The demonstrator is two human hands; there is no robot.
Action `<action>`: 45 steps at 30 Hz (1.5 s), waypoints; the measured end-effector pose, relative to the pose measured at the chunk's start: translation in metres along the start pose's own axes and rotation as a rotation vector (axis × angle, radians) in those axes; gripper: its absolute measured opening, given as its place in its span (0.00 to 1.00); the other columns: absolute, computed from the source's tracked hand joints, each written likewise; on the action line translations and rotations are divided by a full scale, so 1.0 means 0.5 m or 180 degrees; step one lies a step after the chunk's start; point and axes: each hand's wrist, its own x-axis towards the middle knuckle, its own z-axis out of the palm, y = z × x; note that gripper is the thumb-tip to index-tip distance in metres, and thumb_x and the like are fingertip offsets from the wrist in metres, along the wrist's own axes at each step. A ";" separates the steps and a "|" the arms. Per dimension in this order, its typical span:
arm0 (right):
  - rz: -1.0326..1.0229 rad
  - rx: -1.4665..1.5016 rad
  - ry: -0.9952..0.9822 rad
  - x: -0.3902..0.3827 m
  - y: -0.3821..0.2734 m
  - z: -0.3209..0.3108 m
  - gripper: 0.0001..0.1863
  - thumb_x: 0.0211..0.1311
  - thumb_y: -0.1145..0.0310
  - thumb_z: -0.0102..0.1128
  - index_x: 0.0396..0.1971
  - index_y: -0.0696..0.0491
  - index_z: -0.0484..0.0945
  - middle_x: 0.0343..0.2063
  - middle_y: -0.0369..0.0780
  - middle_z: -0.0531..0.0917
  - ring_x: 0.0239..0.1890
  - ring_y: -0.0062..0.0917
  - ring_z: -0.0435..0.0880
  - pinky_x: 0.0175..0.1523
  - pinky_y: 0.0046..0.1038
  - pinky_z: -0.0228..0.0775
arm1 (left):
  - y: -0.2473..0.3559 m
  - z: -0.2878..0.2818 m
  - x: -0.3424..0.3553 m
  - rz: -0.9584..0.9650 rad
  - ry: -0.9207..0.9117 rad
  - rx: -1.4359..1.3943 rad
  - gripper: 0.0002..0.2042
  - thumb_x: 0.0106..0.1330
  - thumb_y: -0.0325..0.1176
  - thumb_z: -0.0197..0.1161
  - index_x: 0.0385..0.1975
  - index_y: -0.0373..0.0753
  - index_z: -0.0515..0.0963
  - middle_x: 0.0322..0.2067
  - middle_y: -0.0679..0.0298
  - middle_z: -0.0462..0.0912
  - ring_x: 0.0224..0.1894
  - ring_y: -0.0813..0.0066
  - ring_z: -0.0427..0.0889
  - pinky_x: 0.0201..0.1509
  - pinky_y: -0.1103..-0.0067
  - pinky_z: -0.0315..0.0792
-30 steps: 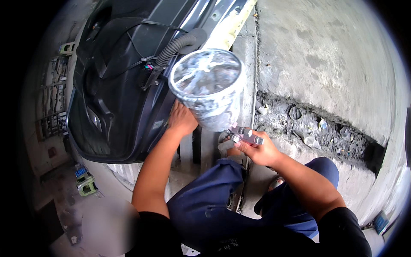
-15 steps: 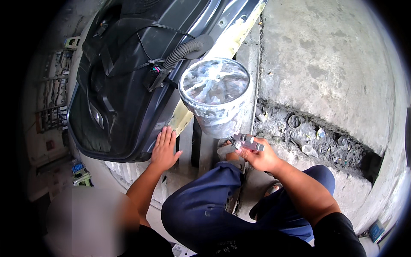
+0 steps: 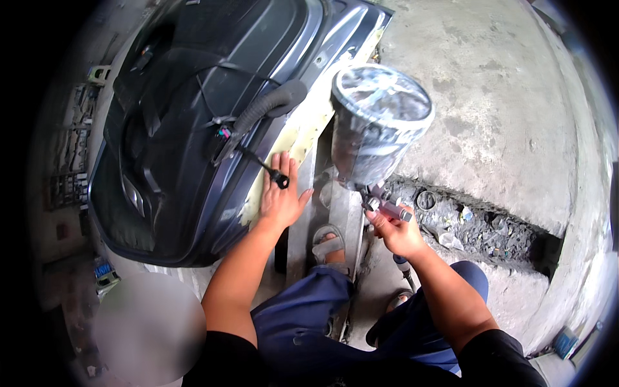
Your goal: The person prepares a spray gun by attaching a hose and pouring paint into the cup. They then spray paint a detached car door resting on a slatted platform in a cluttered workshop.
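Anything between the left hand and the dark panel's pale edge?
Nothing visible: the left hand appears to rest on the pale edge. A black cable end overlaps the hand from the camera's side, not underneath.

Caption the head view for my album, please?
Left hand at the yellowish edge of a car door, right hand holding a spray gun with paint-smeared cup.

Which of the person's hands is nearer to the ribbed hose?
Left hand: it lies over the pale yellow edge of the dark door, below the ribbed hose in the picture. The right hand is farther off, at lower right, gripping the spray gun.
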 end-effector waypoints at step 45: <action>-0.0083 0.0088 0.1120 0.002 -0.112 -0.124 0.14 0.60 0.68 0.63 0.43 0.56 0.77 0.16 0.32 0.75 0.19 0.13 0.70 0.26 0.22 0.65 | 0.153 -0.053 0.475 -0.0282 0.0617 0.0477 0.38 0.66 0.50 0.52 0.69 0.33 0.48 0.72 0.54 0.42 0.74 0.56 0.38 0.74 0.64 0.36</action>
